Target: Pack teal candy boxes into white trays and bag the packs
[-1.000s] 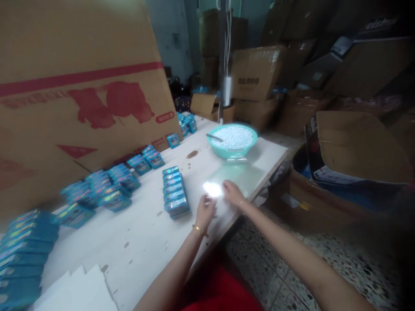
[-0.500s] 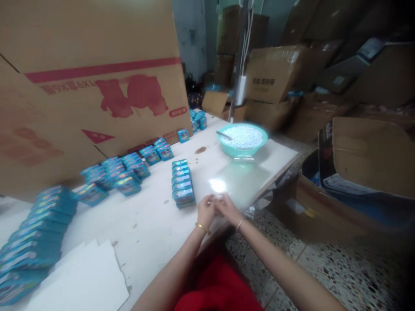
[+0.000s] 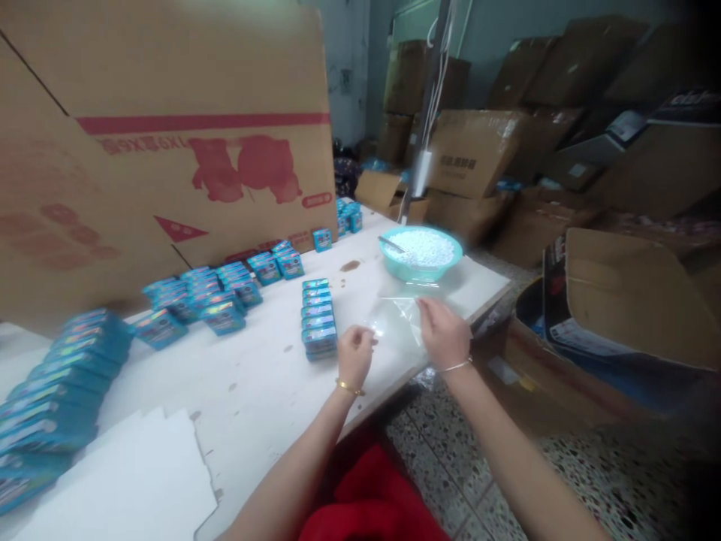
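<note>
Clear film [image 3: 405, 321], pinched in right hand [image 3: 444, 330].
Likely at picking-up, calling next for gentle pulling; beside left hand [image 3: 356, 353], curled, with hold unclear.

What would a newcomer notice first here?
Probably the big cardboard with red print, standing on the left. Then the turquoise bowl of white bits at the far end of the table. Nearer, the right hand pinches clear plastic, with a row of blue boxes to its left.

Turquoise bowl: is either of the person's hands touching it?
No, the right hand pinches clear plastic and the left hand is close by, both apart from the bowl.
</note>
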`<action>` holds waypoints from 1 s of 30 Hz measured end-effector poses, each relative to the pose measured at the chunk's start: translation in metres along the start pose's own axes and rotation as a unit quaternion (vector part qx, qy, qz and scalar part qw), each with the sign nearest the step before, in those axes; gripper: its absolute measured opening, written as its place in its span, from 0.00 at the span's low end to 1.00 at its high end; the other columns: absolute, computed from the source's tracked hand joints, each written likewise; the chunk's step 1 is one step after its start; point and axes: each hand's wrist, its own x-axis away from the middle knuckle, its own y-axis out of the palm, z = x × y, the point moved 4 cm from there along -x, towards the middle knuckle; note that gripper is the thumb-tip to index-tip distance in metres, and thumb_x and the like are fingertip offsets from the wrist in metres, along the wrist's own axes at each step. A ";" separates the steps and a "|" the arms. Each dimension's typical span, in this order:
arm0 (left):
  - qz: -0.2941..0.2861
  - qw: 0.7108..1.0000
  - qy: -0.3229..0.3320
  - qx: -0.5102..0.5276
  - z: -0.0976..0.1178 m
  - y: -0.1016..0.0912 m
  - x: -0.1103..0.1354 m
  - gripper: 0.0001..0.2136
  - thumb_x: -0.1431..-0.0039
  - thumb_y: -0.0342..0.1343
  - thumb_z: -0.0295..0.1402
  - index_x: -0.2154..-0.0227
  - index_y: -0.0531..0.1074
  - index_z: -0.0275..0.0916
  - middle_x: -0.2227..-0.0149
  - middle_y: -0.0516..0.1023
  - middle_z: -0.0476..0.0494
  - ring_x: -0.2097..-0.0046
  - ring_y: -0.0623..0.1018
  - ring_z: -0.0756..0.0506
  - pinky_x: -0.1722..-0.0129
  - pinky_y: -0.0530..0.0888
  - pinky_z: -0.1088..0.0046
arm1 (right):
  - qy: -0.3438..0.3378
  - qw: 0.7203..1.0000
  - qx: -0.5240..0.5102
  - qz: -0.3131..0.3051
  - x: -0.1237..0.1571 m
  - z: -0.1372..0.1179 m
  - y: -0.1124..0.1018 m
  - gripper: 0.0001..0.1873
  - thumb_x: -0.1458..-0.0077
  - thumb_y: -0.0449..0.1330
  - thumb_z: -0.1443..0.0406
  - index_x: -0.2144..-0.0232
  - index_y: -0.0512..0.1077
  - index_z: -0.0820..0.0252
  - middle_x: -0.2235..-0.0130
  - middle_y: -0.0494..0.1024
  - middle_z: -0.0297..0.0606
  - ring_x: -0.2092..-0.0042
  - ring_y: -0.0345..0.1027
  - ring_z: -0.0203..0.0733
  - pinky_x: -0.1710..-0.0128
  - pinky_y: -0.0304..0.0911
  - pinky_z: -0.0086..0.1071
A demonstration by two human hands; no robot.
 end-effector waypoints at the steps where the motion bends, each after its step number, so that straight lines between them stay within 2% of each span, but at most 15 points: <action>1: 0.003 1.000 -0.015 0.007 0.000 -0.003 0.001 0.09 0.49 0.53 0.37 0.79 0.68 0.36 0.77 0.73 0.48 0.74 0.76 0.49 0.78 0.68 0.79 | -0.046 0.999 0.016 -0.019 0.000 -0.015 0.001 0.18 0.36 0.45 0.62 0.57 0.72 0.62 0.64 0.77 0.43 0.66 0.68 0.40 0.66 0.55 0.29; 2: 0.009 0.999 -0.039 0.012 -0.003 -0.007 0.003 0.11 0.48 0.52 0.38 0.79 0.67 0.36 0.78 0.71 0.49 0.77 0.74 0.50 0.80 0.66 0.79 | -0.079 0.995 0.030 -0.060 0.004 -0.029 0.009 0.18 0.36 0.44 0.64 0.55 0.71 0.61 0.65 0.76 0.43 0.66 0.68 0.40 0.67 0.55 0.29; 4: 0.020 0.995 -0.097 0.008 -0.016 -0.020 0.012 0.14 0.48 0.51 0.40 0.82 0.64 0.36 0.82 0.69 0.50 0.82 0.69 0.52 0.83 0.63 0.79 | -0.099 0.976 0.046 -0.190 0.023 -0.047 0.040 0.18 0.36 0.43 0.66 0.54 0.71 0.59 0.66 0.76 0.43 0.67 0.68 0.39 0.69 0.54 0.29; 6: 0.030 0.990 -0.140 -0.010 -0.032 -0.037 0.029 0.16 0.48 0.51 0.42 0.83 0.63 0.37 0.84 0.67 0.50 0.85 0.66 0.53 0.85 0.60 0.78 | -0.076 0.945 0.042 -0.315 0.051 -0.053 0.079 0.16 0.38 0.45 0.68 0.59 0.72 0.59 0.66 0.76 0.43 0.67 0.68 0.39 0.70 0.52 0.28; 7: 0.033 0.990 -0.137 -0.024 -0.038 -0.046 0.038 0.16 0.47 0.52 0.42 0.83 0.64 0.36 0.84 0.68 0.49 0.84 0.66 0.52 0.85 0.61 0.77 | -0.064 0.934 0.037 -0.350 0.064 -0.053 0.096 0.14 0.39 0.47 0.69 0.62 0.73 0.59 0.66 0.77 0.42 0.68 0.68 0.39 0.71 0.52 0.28; 9: 0.018 0.994 -0.076 -0.074 -0.042 -0.058 0.054 0.14 0.46 0.52 0.41 0.79 0.67 0.36 0.80 0.71 0.47 0.79 0.72 0.49 0.79 0.68 0.75 | -0.045 0.923 0.021 -0.382 0.087 -0.051 0.122 0.12 0.40 0.49 0.69 0.67 0.73 0.59 0.68 0.77 0.41 0.69 0.68 0.38 0.72 0.51 0.27; 12: -0.043 0.978 0.098 -0.181 -0.036 -0.059 0.064 0.09 0.42 0.48 0.33 0.70 0.72 0.38 0.68 0.76 0.42 0.64 0.76 0.46 0.62 0.73 0.68 | -0.025 0.921 -0.004 -0.389 0.104 -0.046 0.138 0.13 0.40 0.49 0.67 0.69 0.73 0.58 0.68 0.77 0.37 0.68 0.69 0.37 0.71 0.53 0.26; 14: -0.088 0.953 0.157 -0.242 -0.036 -0.053 0.059 0.11 0.43 0.45 0.27 0.66 0.73 0.37 0.64 0.77 0.40 0.59 0.75 0.45 0.56 0.72 0.66 | -0.012 0.923 -0.015 -0.385 0.107 -0.043 0.138 0.13 0.40 0.48 0.67 0.68 0.73 0.57 0.66 0.78 0.36 0.66 0.69 0.36 0.69 0.54 0.26; 16: -0.138 0.930 0.172 -0.293 -0.041 -0.044 0.049 0.13 0.44 0.43 0.24 0.63 0.73 0.37 0.61 0.77 0.38 0.58 0.75 0.45 0.54 0.72 0.65 | -0.001 0.926 -0.016 -0.378 0.106 -0.039 0.132 0.14 0.39 0.46 0.68 0.65 0.73 0.56 0.65 0.78 0.36 0.64 0.69 0.37 0.67 0.55 0.26; 18: -0.204 0.895 0.184 -0.351 -0.045 -0.032 0.041 0.16 0.44 0.44 0.24 0.56 0.72 0.35 0.54 0.75 0.36 0.52 0.73 0.43 0.50 0.70 0.64 | 0.007 0.931 -0.014 -0.364 0.101 -0.035 0.123 0.16 0.38 0.44 0.67 0.62 0.73 0.57 0.64 0.78 0.38 0.64 0.69 0.38 0.66 0.57 0.27; 21: -0.311 0.827 0.198 -0.424 -0.046 -0.008 0.035 0.21 0.45 0.48 0.27 0.47 0.66 0.32 0.43 0.67 0.32 0.39 0.62 0.40 0.39 0.56 0.57 | -0.014 0.949 -0.015 -0.315 0.089 -0.035 0.108 0.18 0.38 0.44 0.68 0.57 0.72 0.57 0.61 0.77 0.40 0.62 0.69 0.38 0.64 0.59 0.27; 23: -0.352 0.806 0.183 -0.440 -0.042 0.008 0.031 0.22 0.46 0.49 0.28 0.46 0.65 0.31 0.42 0.65 0.32 0.37 0.57 0.38 0.38 0.49 0.53 | -0.054 0.959 -0.009 -0.278 0.078 -0.039 0.099 0.19 0.39 0.44 0.68 0.52 0.70 0.59 0.61 0.77 0.42 0.63 0.69 0.38 0.64 0.60 0.27; 25: -0.349 0.823 0.151 -0.422 -0.034 0.020 0.025 0.20 0.46 0.51 0.28 0.49 0.68 0.32 0.45 0.69 0.32 0.38 0.60 0.36 0.39 0.52 0.52 | -0.093 0.963 0.014 -0.252 0.065 -0.043 0.092 0.20 0.40 0.45 0.69 0.48 0.68 0.61 0.63 0.76 0.42 0.66 0.69 0.38 0.67 0.60 0.27; 27: -0.326 0.852 0.125 -0.390 -0.022 0.025 0.019 0.15 0.48 0.54 0.30 0.56 0.73 0.33 0.53 0.75 0.31 0.43 0.67 0.34 0.43 0.59 0.53 | -0.113 0.965 0.052 -0.231 0.050 -0.042 0.086 0.22 0.41 0.45 0.71 0.47 0.67 0.63 0.66 0.76 0.42 0.69 0.68 0.38 0.71 0.59 0.28; 30: -0.320 0.872 0.120 -0.351 0.006 0.015 0.009 0.05 0.51 0.58 0.33 0.71 0.76 0.38 0.68 0.79 0.34 0.57 0.76 0.35 0.53 0.69 0.59 | -0.123 0.964 0.106 -0.209 0.027 -0.037 0.078 0.22 0.42 0.45 0.73 0.47 0.67 0.64 0.69 0.75 0.42 0.72 0.67 0.37 0.74 0.57 0.28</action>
